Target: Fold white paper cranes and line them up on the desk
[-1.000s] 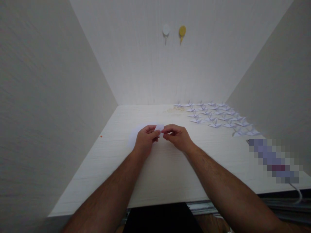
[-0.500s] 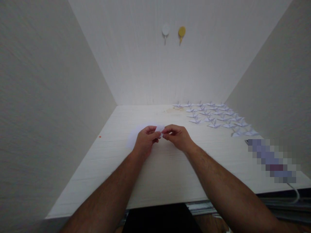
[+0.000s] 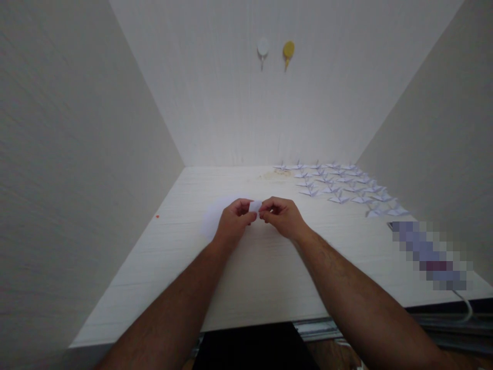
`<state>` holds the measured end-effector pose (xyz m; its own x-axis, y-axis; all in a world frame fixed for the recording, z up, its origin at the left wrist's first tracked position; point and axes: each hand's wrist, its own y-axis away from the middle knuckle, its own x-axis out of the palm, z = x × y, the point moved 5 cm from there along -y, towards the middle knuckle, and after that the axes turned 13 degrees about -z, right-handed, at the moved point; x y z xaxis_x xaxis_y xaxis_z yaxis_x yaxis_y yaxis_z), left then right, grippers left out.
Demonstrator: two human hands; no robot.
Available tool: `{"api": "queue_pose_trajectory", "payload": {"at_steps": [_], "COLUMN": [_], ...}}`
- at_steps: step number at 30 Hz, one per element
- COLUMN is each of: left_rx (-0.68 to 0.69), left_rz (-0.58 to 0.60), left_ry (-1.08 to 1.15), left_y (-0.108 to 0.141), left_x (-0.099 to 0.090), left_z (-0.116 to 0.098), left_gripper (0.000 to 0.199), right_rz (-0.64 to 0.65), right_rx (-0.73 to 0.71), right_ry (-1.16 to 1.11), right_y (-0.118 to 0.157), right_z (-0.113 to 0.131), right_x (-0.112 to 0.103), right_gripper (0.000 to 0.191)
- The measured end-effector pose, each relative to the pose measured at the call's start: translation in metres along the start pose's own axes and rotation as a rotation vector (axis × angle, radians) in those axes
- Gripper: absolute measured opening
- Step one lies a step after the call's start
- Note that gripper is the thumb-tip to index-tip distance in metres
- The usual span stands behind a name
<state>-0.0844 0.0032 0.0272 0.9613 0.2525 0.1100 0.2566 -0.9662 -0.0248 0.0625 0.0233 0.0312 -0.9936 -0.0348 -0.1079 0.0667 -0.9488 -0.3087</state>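
Note:
A small folded piece of white paper [image 3: 254,206] is held up over the middle of the table. My left hand [image 3: 235,218] pinches its left side between thumb and fingers. From the other side, my right hand [image 3: 281,216] has thumb and fingertips closed on the paper's right edge. The fingers cover much of the paper, so its folds cannot be made out. Several folded white paper cranes [image 3: 339,198] stand in rows at the back right of the table.
The white table [image 3: 162,277] is boxed in by walls on three sides. A blurred-out device [image 3: 427,254] with a white cable [image 3: 469,311] lies at the right edge. A white hook [image 3: 262,48] and a yellow hook [image 3: 288,50] hang on the back wall. A small orange spot [image 3: 157,217] marks the left side.
My left hand has shifted slightly right and its grip on the paper has changed a little. The paper has moved slightly right. My right hand stays nearly in place.

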Motion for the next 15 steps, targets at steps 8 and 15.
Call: {"api": "queue_pose_trajectory", "payload": {"at_steps": [8,15], "left_rx": [0.056,0.026], "left_rz": [-0.017,-0.002], "left_ry": [-0.135,-0.175], "left_y": [0.0002,0.0013], "left_x": [-0.0019,0.0002], "left_z": [-0.004,-0.0015], "left_gripper": [0.013,0.014], "right_rz": [0.006,-0.05], "right_rx": [-0.006,-0.015], "right_ry": [0.077,0.141], "right_y": [0.0008,-0.0002], "right_z": [-0.0023,-0.0034], "right_x": [0.0,-0.0002], "right_gripper": [0.01,0.008]}}
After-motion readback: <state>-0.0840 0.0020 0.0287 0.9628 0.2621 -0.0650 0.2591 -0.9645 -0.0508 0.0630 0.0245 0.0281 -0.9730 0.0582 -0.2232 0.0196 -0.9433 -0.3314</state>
